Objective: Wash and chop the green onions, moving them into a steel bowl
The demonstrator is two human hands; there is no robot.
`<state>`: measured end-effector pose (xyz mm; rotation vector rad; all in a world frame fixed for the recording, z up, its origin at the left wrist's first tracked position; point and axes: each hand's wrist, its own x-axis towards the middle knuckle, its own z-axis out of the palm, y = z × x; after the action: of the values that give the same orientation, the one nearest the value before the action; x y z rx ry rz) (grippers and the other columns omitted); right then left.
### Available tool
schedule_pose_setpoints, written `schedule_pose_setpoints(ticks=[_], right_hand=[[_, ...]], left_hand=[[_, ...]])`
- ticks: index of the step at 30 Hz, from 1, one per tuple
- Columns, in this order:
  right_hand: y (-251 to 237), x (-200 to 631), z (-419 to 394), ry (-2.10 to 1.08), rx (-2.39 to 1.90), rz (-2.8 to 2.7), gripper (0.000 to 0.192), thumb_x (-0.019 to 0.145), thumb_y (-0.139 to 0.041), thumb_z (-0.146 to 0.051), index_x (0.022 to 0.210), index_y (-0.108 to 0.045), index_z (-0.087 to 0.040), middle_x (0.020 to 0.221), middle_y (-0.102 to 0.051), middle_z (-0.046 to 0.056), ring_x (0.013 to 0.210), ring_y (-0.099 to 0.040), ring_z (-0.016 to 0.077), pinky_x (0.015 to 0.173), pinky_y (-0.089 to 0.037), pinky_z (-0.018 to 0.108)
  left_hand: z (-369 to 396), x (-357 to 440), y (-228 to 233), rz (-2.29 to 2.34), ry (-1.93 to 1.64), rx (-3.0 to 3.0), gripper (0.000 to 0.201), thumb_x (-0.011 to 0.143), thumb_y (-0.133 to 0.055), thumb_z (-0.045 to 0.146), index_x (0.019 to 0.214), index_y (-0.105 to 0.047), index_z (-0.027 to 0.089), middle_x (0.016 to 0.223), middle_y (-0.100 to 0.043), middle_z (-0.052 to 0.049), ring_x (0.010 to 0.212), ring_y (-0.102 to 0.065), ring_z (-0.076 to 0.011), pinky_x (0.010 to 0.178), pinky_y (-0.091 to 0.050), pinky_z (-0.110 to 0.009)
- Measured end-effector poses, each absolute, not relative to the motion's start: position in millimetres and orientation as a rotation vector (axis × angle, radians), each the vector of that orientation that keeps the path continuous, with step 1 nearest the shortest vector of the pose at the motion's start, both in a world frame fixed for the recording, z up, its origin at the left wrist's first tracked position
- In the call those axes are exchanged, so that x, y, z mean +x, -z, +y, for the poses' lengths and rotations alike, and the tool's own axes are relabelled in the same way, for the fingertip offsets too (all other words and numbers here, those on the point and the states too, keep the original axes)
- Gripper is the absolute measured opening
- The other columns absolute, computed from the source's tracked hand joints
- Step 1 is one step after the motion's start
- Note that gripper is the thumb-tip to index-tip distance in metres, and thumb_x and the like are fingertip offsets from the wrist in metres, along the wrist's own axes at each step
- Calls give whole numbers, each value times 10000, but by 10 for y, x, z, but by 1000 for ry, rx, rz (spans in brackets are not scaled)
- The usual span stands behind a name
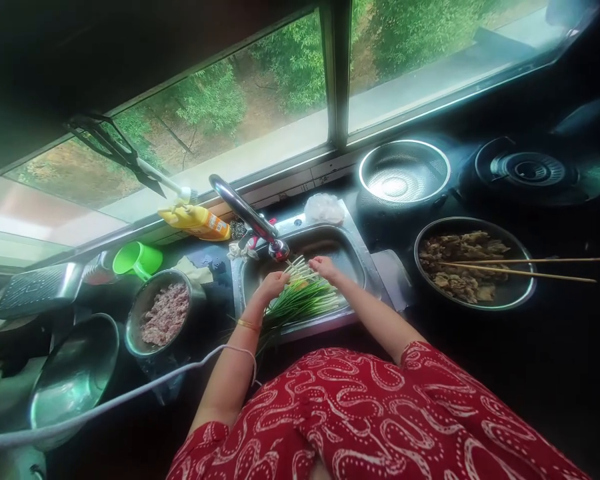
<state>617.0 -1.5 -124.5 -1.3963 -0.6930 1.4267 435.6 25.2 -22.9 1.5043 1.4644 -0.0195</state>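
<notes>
Green chives with white root ends lie in a bundle across the steel sink, the pale ends pointing toward the tap and the leafy tips hanging over the sink's near rim. The left hand is curled round the bundle near its white ends and grips it. The right hand rests on the same ends from the other side, fingers bent; whether it pinches stalks or only touches them I cannot tell. No water shows clearly at the spout.

Judging by this, the stalks are being sorted or cleaned at the roots. To do that well, the left hand should keep the bundle tight and level so no stalk slips into the basin, while the right works through the white ends a few stalks at a time, pulling off wilted skins and grit. Keeping the roots under the spout and the tips up on the rim would stop dirt from running down the leaves.

Left of the sink stands a bowl of minced meat, with a green cup and a yellow bottle behind it. To the right, a colander sits by the window, and a pan of cooked food carries long chopsticks across its rim.
</notes>
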Motion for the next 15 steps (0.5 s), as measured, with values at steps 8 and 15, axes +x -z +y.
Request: schedule_pose_setpoints(ticks=[8,15], right_hand=[[1307,6250,-13,-1359,-1505,-367,228,712,-656,-279,537,-540,-190,450,-506,-57,430,-382,66,450,-315,196],[1090,5610,-101,-1624,-1495,-598,126,857,-555,-212,802,-659,-168,838,-725,79,642,-645,142,623,-495,266]], left_hand=[[269,4225,119,1570,-27,1479,315,834,-497,428,639,-501,181,454,-310,74,413,-299,-79,423,-265,-199],[325,4193,164,1661,-70,1504,310,829,-508,435,660,-525,175,473,-367,52,428,-359,-91,421,-283,-195]])
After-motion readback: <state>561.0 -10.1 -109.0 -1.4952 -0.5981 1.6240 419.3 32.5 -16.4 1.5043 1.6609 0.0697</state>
